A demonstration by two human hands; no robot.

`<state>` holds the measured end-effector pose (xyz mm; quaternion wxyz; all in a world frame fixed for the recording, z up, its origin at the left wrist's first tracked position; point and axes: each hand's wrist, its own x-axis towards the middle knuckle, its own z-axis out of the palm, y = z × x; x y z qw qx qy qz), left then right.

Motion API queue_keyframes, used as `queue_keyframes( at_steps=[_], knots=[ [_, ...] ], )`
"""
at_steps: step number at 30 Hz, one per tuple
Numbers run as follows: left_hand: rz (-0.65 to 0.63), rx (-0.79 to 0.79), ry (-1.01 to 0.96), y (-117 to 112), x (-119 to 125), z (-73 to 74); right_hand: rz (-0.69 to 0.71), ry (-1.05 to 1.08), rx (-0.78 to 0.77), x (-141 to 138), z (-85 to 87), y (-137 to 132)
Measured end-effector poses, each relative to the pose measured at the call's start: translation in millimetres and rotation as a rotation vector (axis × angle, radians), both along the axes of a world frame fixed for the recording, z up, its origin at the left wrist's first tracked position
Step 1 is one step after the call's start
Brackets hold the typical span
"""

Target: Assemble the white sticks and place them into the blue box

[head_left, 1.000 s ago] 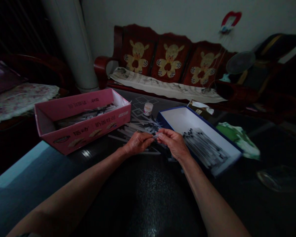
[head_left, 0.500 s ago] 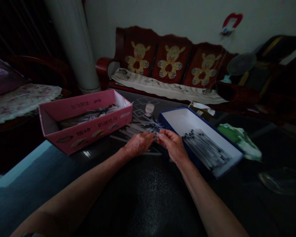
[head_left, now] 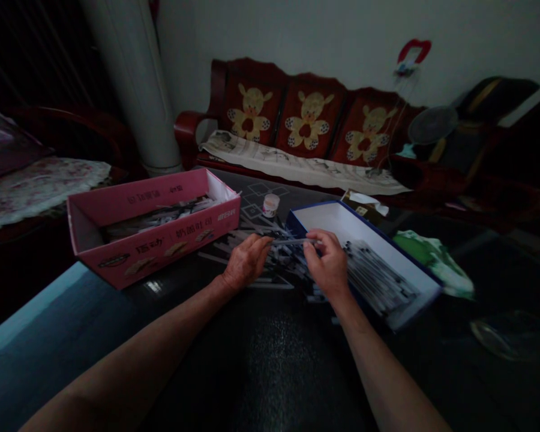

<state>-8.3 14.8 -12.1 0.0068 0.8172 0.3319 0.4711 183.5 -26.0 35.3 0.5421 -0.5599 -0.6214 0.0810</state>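
Pinching one thin pen tube (head_left: 292, 241) by its two ends, left hand (head_left: 246, 263) and right hand (head_left: 328, 265) are just beside the blue box (head_left: 337, 217); it seems light, stiff, slippery.

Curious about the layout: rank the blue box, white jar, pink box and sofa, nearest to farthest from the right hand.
From the right hand, pinching a thin stick:
1. Blue box, right beside it.
2. White jar, beyond, leftward.
3. Pink box, far left.
4. Sofa, farthest back.
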Motion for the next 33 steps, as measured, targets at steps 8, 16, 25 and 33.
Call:
queue_keyframes(
  at_steps=[8,16,25,33],
  knots=[
    [-0.044,-0.064,-0.12,-3,1,0.7,0.006,-0.644,0.08,-9,3.9,-12],
    [0.014,-0.139,-0.165,-1,1,-0.1,-0.085,-0.607,0.031,9,16.7,-9],
    [-0.032,-0.098,-0.125,-5,3,1.1,-0.428,-0.745,-0.513,135,54.2,-17],
    [-0.031,-0.089,-0.117,-4,3,0.6,-0.459,-0.757,-0.636,160,15.9,-60]
  ],
)
